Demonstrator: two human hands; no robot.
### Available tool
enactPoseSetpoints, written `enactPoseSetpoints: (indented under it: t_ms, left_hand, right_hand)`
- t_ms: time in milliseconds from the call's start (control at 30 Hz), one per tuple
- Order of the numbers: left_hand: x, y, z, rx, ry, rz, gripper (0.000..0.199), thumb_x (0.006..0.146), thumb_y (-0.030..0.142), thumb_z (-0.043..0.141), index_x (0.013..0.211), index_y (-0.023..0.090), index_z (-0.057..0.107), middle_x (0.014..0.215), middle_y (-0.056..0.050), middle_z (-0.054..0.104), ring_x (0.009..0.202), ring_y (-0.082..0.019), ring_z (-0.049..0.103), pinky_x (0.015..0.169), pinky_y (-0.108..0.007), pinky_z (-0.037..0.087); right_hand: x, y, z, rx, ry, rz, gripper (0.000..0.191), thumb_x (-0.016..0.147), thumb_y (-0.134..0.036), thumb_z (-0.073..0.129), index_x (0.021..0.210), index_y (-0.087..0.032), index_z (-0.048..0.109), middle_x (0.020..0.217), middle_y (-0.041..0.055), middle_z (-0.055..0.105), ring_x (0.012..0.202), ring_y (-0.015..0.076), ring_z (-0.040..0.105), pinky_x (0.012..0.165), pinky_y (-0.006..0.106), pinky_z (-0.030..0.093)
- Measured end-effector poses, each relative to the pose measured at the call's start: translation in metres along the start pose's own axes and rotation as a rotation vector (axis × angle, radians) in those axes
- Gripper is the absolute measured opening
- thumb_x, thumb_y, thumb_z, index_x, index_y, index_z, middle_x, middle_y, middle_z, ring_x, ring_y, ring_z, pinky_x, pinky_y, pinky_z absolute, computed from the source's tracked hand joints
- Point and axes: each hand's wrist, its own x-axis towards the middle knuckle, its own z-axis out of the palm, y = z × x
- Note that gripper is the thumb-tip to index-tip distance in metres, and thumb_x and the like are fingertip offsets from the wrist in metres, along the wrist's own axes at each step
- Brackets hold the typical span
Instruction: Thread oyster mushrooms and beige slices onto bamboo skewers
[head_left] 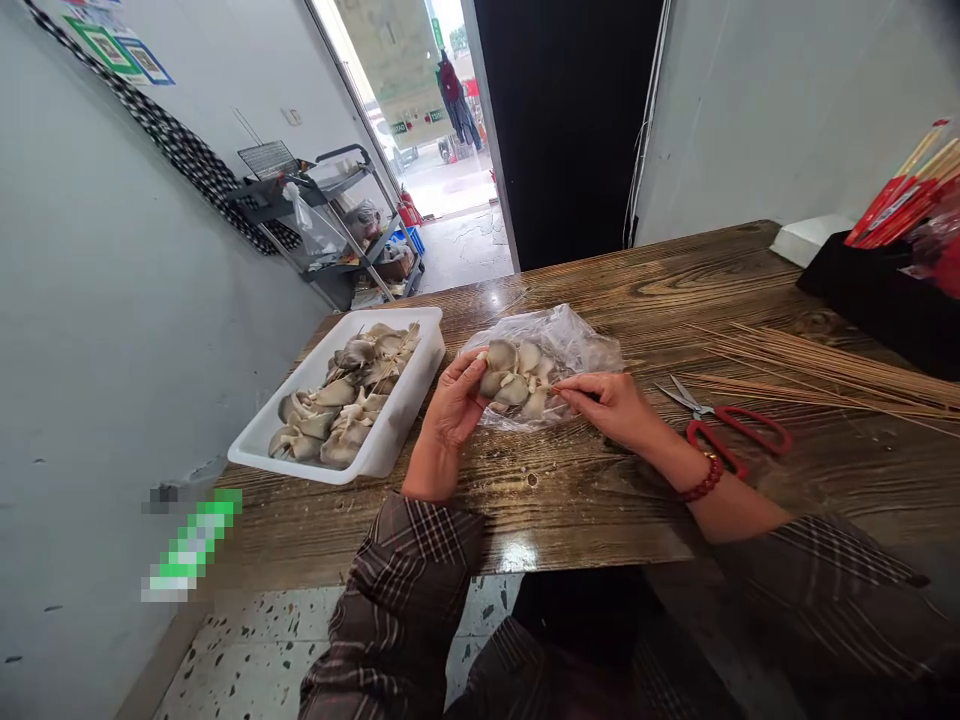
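Grey-white oyster mushrooms (512,390) lie on and over a clear plastic bag (589,345) in the middle of the wooden table. My left hand (456,405) pinches a mushroom at the left side of this group. On the right side, my right hand (611,402) has its thumb and index finger closed on a thin stick, mostly hidden by the fingers, its tip by the mushrooms. A white plastic tray (405,405) to the left holds several mushrooms (337,395). Red-handled scissors (705,412) lie partly open beside my right forearm.
Many thin bamboo skewers (832,370) are spread across the right of the wooden table (585,500). Behind them stands a black holder (862,295) with red-wrapped chopsticks (900,200) and a white box (810,238). A grey cart (337,215) stands beyond the table, near the doorway.
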Motion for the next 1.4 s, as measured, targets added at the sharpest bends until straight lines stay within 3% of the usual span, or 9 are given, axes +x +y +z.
enactPoseSetpoints:
  t_ms: [200, 367, 500, 733, 933, 1100, 1233, 1400]
  left_hand:
    - [0.002, -0.002, -0.001, 0.037, 0.039, 0.005, 0.030, 0.061, 0.023, 0.087, 0.083, 0.016, 0.068, 0.076, 0.002, 0.071, 0.063, -0.008, 0.064, 0.058, -0.019, 0.053]
    - [0.003, -0.003, 0.000, 0.042, 0.021, 0.027, 0.030, 0.059, 0.026, 0.088, 0.074, 0.014, 0.065, 0.068, 0.003, 0.066, 0.057, -0.006, 0.059, 0.055, -0.016, 0.051]
    - [0.003, -0.004, 0.001, 0.051, 0.031, 0.056, 0.029, 0.061, 0.027, 0.087, 0.071, 0.014, 0.062, 0.063, 0.004, 0.061, 0.054, -0.005, 0.055, 0.052, -0.015, 0.049]
    - [0.003, -0.007, 0.006, 0.084, 0.015, 0.058, 0.028, 0.064, 0.029, 0.085, 0.068, 0.014, 0.061, 0.059, 0.005, 0.057, 0.051, -0.005, 0.052, 0.048, -0.016, 0.047]
    - [0.002, -0.012, 0.012, 0.123, 0.000, 0.031, 0.033, 0.059, 0.031, 0.088, 0.069, 0.012, 0.062, 0.057, 0.005, 0.055, 0.046, -0.005, 0.049, 0.038, -0.015, 0.040]
    - [0.002, -0.012, 0.010, 0.094, -0.003, -0.009, 0.029, 0.061, 0.027, 0.087, 0.077, 0.013, 0.066, 0.069, 0.001, 0.065, 0.057, -0.008, 0.059, 0.052, -0.020, 0.053]
    - [0.004, -0.010, 0.007, 0.026, -0.020, -0.038, 0.030, 0.067, 0.022, 0.082, 0.093, 0.015, 0.069, 0.083, -0.002, 0.071, 0.069, -0.011, 0.065, 0.062, -0.022, 0.056]
    - [0.006, -0.010, 0.004, -0.062, -0.002, -0.072, 0.032, 0.078, 0.035, 0.073, 0.104, 0.017, 0.068, 0.087, -0.004, 0.071, 0.070, -0.014, 0.066, 0.061, -0.026, 0.056]
  right_hand:
    - [-0.002, -0.001, 0.002, -0.084, 0.052, -0.104, 0.021, 0.089, -0.024, 0.058, 0.094, -0.022, 0.078, 0.095, 0.0051, 0.078, 0.086, 0.0216, 0.073, 0.077, 0.031, 0.055]
    - [-0.010, -0.013, 0.002, -0.378, 0.099, -0.197, 0.026, 0.094, -0.020, 0.052, 0.104, -0.022, 0.075, 0.103, 0.0064, 0.076, 0.092, 0.0209, 0.072, 0.082, 0.030, 0.054]
    - [-0.014, -0.023, 0.002, -0.559, 0.088, -0.226, 0.028, 0.096, -0.018, 0.048, 0.108, -0.019, 0.073, 0.102, 0.0077, 0.076, 0.090, 0.0195, 0.071, 0.079, 0.028, 0.053]
    - [-0.015, -0.025, 0.002, -0.670, 0.037, -0.218, 0.029, 0.098, -0.018, 0.044, 0.107, -0.019, 0.071, 0.097, 0.0079, 0.075, 0.085, 0.0182, 0.069, 0.074, 0.027, 0.049]
    - [-0.015, -0.025, 0.004, -0.665, 0.007, -0.193, 0.029, 0.098, -0.019, 0.043, 0.109, -0.019, 0.070, 0.100, 0.0084, 0.074, 0.087, 0.0184, 0.068, 0.075, 0.027, 0.048]
    - [-0.012, -0.021, 0.003, -0.618, 0.025, -0.160, 0.030, 0.099, -0.022, 0.043, 0.110, -0.019, 0.070, 0.101, 0.0085, 0.075, 0.088, 0.0194, 0.069, 0.077, 0.027, 0.049]
    - [-0.006, -0.012, 0.000, -0.492, 0.062, -0.107, 0.027, 0.097, -0.024, 0.047, 0.103, -0.020, 0.073, 0.099, 0.0084, 0.075, 0.088, 0.0203, 0.070, 0.078, 0.029, 0.050]
    - [-0.004, 0.001, 0.002, -0.317, 0.136, -0.135, 0.026, 0.095, -0.025, 0.049, 0.096, -0.019, 0.074, 0.094, 0.0076, 0.077, 0.086, 0.0203, 0.071, 0.078, 0.030, 0.052]
